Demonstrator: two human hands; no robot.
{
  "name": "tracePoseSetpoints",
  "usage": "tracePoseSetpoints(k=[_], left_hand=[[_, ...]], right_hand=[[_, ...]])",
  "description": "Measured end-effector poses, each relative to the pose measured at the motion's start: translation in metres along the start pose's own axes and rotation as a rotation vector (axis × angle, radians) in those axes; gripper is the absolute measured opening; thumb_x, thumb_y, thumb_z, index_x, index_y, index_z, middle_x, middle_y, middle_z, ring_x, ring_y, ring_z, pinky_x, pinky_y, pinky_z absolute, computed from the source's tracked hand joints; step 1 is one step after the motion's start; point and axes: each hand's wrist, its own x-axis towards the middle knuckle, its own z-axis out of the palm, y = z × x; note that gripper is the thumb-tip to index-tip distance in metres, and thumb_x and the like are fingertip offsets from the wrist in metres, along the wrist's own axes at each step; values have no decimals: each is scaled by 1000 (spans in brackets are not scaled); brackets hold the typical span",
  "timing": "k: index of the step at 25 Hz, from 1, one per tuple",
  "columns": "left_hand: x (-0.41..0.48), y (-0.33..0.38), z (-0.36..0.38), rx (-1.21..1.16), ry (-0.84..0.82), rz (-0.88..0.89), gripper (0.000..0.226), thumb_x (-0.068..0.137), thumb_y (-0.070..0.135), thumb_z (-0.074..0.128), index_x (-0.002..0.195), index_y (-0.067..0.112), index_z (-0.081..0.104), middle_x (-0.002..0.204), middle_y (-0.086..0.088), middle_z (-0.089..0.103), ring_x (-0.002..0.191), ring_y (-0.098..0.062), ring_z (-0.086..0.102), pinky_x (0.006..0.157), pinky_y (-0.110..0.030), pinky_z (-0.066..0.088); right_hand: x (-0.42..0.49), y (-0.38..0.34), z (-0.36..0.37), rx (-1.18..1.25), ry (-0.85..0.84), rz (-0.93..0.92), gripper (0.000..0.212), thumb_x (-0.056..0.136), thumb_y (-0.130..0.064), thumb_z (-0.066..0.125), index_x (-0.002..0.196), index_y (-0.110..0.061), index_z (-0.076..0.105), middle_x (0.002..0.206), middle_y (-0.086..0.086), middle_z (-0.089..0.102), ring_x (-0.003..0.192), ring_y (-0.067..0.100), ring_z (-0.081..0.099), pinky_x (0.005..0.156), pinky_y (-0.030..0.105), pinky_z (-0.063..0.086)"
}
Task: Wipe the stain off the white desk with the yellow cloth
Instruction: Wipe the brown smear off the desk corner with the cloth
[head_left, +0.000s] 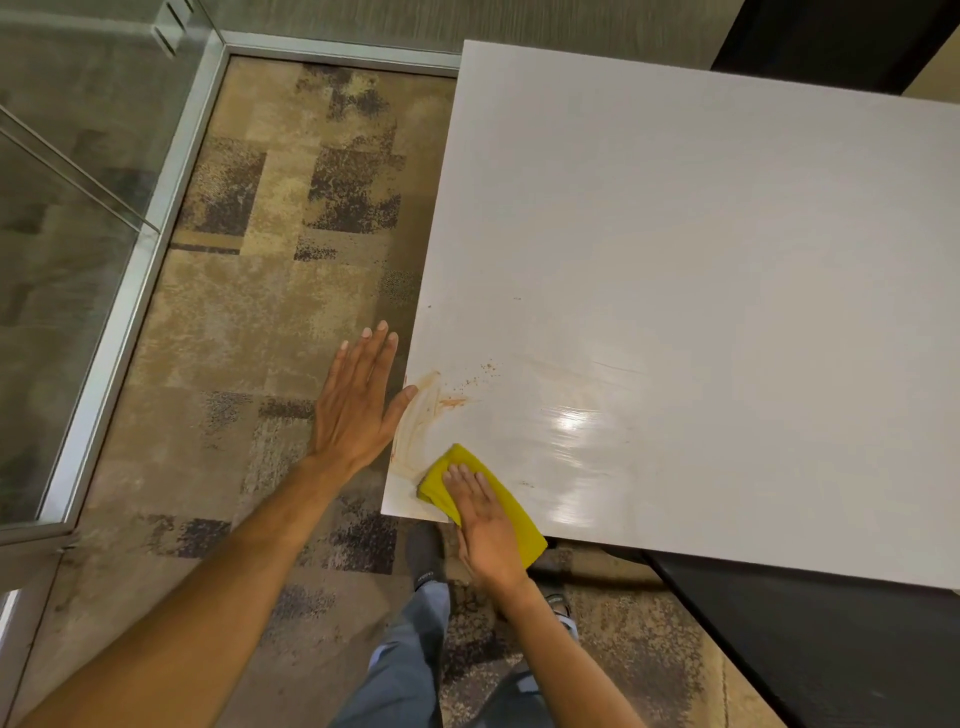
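Observation:
The white desk fills the right of the head view. An orange-brown smeared stain lies along its near left edge, with small specks beside it. My right hand presses flat on the folded yellow cloth at the desk's near left corner, just below the stain. My left hand hovers with fingers spread beside the desk's left edge, its thumb touching the edge near the stain. It holds nothing.
Patterned brown carpet covers the floor left of the desk. A glass partition with a metal frame runs along the far left. A dark cabinet sits under the desk's near right. My legs stand below the corner.

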Motion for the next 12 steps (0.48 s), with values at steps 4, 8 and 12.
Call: tracePoseSetpoints(k=[4,8,12], left_hand=[[-1,2,0,-5,15,4,76,106,59,20,160,6,23,169,-12,19,158,-25,14,129,-48,12],[-4,-3,0,-4,16,-15,76,106,58,22,160,6,24,169,-12,20,158,-25,15,129,-48,12],[-7,-16,1,16,27,-26,73,106,54,27,160,6,24,169,-13,20,158,-26,16,129,-48,13]], right_hand=[[-4,18,-24,149,172,185,53,99,-19,42,150,-18,28,158,-3,19,147,-1,-5,122,34,12],[30,27,-36,256,349,457,64,94,0,40,152,-20,22,160,-4,11,149,15,-1,122,40,11],[81,39,-49,292,509,520,70,89,8,39,152,-15,19,158,-5,14,146,4,-2,123,41,10]])
